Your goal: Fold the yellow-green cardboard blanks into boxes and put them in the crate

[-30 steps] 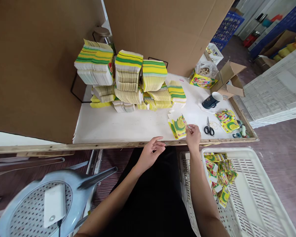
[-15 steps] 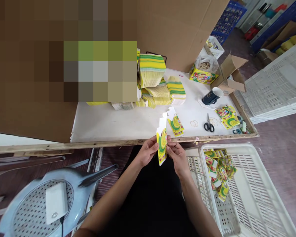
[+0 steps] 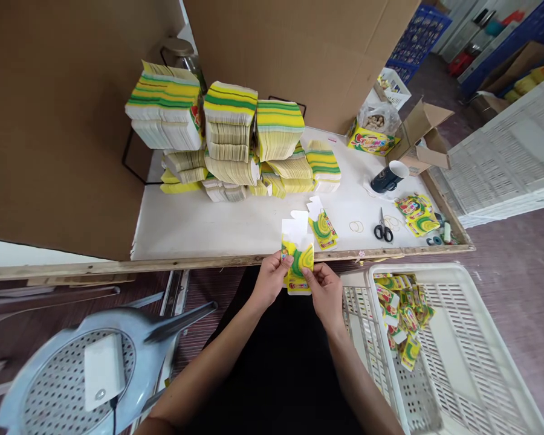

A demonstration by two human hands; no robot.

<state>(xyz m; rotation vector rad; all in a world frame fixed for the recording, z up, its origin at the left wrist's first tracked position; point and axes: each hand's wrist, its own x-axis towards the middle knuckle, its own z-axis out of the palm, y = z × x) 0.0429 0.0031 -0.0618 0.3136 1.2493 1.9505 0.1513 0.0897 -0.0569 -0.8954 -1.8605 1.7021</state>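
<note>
Between my two hands, just over the table's front edge, is a flat yellow-and-green printed carton (image 3: 303, 257) with white flaps pointing away from me. My left hand (image 3: 271, 277) pinches its left side, thumb on the printed face. The right edge is gripped by my right hand (image 3: 325, 293), thumb also on the front. Just beyond it, another flat carton (image 3: 324, 228) lies on the white tabletop (image 3: 199, 226). Behind stand bundled stacks of flat cartons (image 3: 230, 130), several of them piled on one another.
Scissors (image 3: 383, 231), rubber bands (image 3: 356, 226), a dark mug (image 3: 388, 177) and more printed cartons (image 3: 417, 212) lie at the right. A white plastic crate (image 3: 480, 338) beside my right arm holds small packs (image 3: 408, 314). A grey-blue stool (image 3: 140, 356) carries a white power bank (image 3: 103, 371).
The carton has turned from nearly edge-on to showing its broad printed face and has dropped slightly. Both hands still grip it. The stacks at the back left, formerly covered by blurred blocks, now show.
</note>
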